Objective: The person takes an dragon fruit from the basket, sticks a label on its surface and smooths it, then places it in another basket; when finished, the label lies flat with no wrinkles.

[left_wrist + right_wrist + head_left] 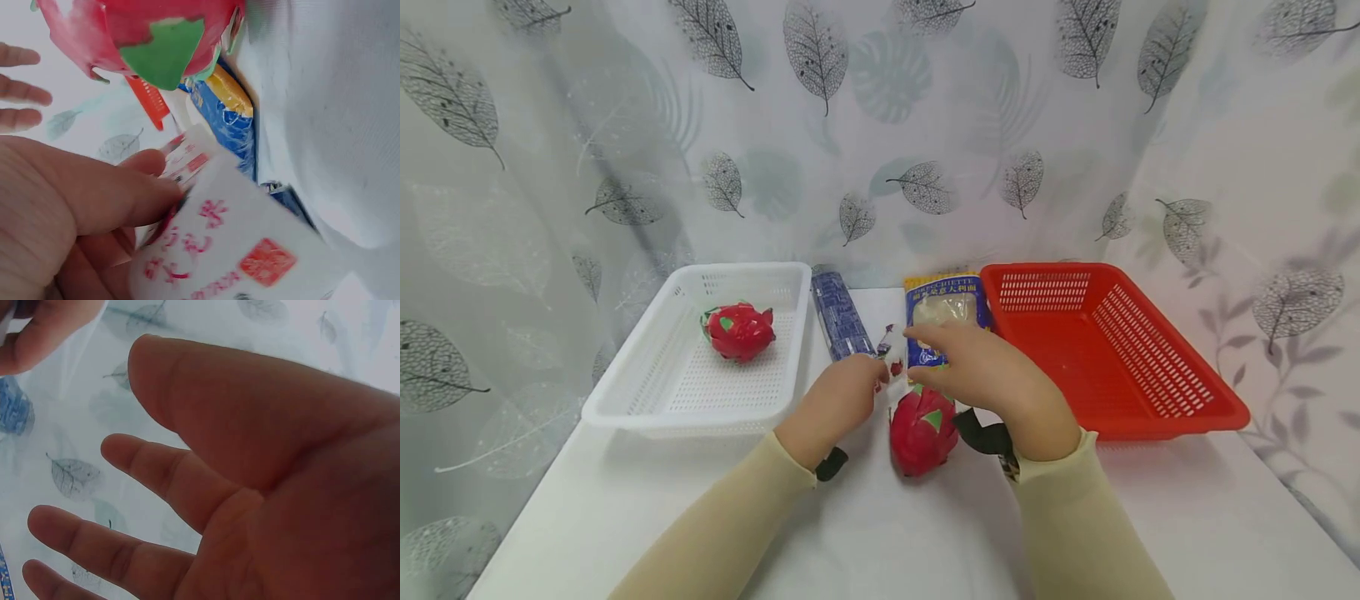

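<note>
My left hand pinches a white packet with red lettering between thumb and fingers. In the left wrist view the packet is bent, with a red square printed on it; most of it is hidden behind the hand in the head view. My right hand has its fingers spread and holds nothing. Just below and between the hands, a red dragon fruit with green tips lies on the white table. Behind the right hand is a blue and yellow orecchiette pasta bag.
To the left stands a white plastic basket with another dragon fruit inside. A red plastic basket is at the right. A long blue patterned package lies beside the white basket. A leaf-print curtain hangs behind the table.
</note>
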A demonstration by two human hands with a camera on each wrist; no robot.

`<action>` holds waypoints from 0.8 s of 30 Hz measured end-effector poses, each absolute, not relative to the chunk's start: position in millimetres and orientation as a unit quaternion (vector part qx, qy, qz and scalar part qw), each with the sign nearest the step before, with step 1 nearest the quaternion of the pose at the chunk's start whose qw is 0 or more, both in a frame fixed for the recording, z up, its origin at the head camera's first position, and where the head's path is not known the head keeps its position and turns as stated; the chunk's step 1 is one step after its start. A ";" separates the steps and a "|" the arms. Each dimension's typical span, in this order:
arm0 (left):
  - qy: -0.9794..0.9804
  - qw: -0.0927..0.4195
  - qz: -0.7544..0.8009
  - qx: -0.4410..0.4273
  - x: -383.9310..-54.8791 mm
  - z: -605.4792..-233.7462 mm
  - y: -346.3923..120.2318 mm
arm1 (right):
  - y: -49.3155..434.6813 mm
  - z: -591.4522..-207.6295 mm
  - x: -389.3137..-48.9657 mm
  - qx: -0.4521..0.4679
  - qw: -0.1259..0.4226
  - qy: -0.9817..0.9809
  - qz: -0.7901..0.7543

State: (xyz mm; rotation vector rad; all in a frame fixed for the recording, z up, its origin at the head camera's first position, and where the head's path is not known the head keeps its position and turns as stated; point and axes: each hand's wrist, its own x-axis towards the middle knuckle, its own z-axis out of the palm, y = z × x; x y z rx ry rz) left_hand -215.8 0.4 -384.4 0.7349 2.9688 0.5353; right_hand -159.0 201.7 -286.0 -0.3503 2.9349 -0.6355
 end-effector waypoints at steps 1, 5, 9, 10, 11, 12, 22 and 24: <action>0.957 0.016 0.175 0.231 -215.5 -382.9 0.3 | 203.0 -286.5 -160.1 -0.110 0.060 0.970 -0.208; 0.959 0.003 0.188 0.213 -215.3 -376.5 0.2 | 206.3 -288.6 -163.8 -0.093 0.062 0.972 -0.208; 0.956 -0.021 0.213 0.199 -215.6 -371.5 -1.9 | 207.4 -289.2 -165.8 -0.086 0.061 0.972 -0.209; 0.955 -0.027 0.219 0.198 -215.9 -370.7 -2.7 | 207.4 -289.2 -166.0 -0.084 0.060 0.972 -0.209; 0.953 -0.032 0.227 0.197 -216.1 -369.8 -3.6 | 207.6 -289.2 -166.0 -0.083 0.059 0.973 -0.209; 0.952 -0.035 0.234 0.196 -216.4 -368.8 -4.5 | 207.6 -289.1 -166.0 -0.082 0.059 0.973 -0.209; 0.936 -0.008 0.308 0.171 -217.4 -362.5 -9.3 | 207.2 -287.1 -164.3 -0.078 0.065 0.972 -0.213; 0.935 -0.008 0.315 0.164 -217.2 -361.8 -10.0 | 206.8 -286.8 -164.2 -0.077 0.065 0.972 -0.213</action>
